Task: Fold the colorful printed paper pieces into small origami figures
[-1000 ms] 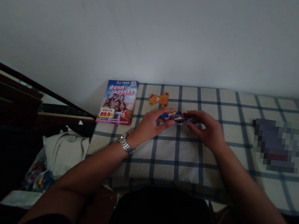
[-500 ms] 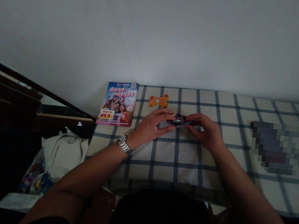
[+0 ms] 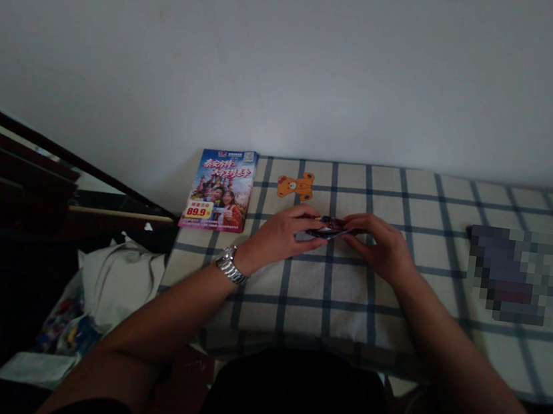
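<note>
Between my hands is a small folded printed leaflet (image 3: 332, 226), dark and glossy, with layers showing at its near edge. My left hand (image 3: 287, 232), with a metal watch (image 3: 232, 265) on the wrist, pinches its left end between thumb and fingers. My right hand (image 3: 377, 245) grips the right end the same way. Fingers cover both ends of the leaflet, and its print is too small to read. It is held just over the checked cloth (image 3: 288, 312).
A stack of colourful flyers (image 3: 221, 190) marked 89.9 lies at the cloth's left end. An orange bear figure (image 3: 295, 186) is beyond my hands. A blurred-out dark object (image 3: 508, 272) lies to the right. White bags (image 3: 121, 278) stand low at left; a wall (image 3: 324, 65) rises behind.
The gap between the leaflet's layers has narrowed, and it looks flatter now. Both hands keep their pinch in nearly the same place. The view has shifted slightly.
</note>
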The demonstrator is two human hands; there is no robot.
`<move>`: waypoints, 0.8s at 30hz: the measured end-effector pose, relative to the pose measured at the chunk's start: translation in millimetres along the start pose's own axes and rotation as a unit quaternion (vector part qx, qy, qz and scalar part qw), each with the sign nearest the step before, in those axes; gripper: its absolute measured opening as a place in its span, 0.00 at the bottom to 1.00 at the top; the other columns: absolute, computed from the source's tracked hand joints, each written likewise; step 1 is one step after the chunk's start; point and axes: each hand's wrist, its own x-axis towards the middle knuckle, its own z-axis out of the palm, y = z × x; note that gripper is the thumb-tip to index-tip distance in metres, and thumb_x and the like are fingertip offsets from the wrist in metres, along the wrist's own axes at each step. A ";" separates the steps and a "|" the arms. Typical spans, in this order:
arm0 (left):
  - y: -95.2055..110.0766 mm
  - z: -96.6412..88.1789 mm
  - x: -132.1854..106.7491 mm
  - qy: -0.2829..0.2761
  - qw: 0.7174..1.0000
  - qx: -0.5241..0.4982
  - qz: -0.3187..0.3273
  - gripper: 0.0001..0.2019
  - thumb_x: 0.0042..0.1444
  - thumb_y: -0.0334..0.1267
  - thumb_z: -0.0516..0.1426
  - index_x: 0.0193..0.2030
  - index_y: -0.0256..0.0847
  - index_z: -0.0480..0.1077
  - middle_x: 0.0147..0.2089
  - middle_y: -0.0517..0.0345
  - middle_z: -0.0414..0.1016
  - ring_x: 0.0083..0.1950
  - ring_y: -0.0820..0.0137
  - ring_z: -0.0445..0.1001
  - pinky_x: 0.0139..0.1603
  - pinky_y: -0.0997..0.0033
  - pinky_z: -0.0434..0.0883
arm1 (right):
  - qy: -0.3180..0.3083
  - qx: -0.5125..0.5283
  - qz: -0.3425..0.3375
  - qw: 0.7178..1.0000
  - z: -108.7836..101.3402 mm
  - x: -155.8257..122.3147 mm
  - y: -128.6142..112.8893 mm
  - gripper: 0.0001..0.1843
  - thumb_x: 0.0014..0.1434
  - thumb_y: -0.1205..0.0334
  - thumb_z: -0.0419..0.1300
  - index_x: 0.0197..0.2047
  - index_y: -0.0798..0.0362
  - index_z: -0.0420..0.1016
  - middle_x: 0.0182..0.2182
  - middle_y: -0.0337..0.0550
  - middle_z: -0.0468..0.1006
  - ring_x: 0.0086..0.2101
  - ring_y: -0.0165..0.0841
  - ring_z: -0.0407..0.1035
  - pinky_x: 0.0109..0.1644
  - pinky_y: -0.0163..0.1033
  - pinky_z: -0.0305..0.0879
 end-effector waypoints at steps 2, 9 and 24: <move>0.5 -0.9 0.4 -0.011 1.000 -0.006 -0.002 0.14 0.67 0.46 0.64 0.56 0.43 0.77 0.56 0.50 0.75 0.55 0.64 0.78 0.57 0.60 0.78 | -0.005 0.002 -0.003 1.000 0.4 -0.1 0.3 0.06 0.68 0.62 0.66 0.48 0.47 0.76 0.47 0.47 0.84 0.46 0.40 0.82 0.50 0.47 0.82; -1.5 -1.6 1.4 -0.045 0.997 -0.058 -0.013 0.13 0.65 0.45 0.66 0.53 0.44 0.78 0.56 0.50 0.73 0.56 0.64 0.77 0.60 0.59 0.77 | -0.022 0.016 -0.020 0.999 2.4 -1.2 0.3 0.08 0.68 0.64 0.66 0.49 0.46 0.75 0.48 0.46 0.84 0.46 0.39 0.81 0.50 0.46 0.81; 3.0 -0.1 1.8 -0.008 0.999 -0.025 -0.025 0.20 0.66 0.44 0.66 0.62 0.46 0.72 0.58 0.52 0.77 0.59 0.63 0.78 0.63 0.57 0.76 | -0.028 0.004 0.017 0.999 1.5 1.8 -1.2 0.06 0.69 0.61 0.64 0.49 0.46 0.78 0.48 0.47 0.80 0.43 0.38 0.79 0.47 0.45 0.81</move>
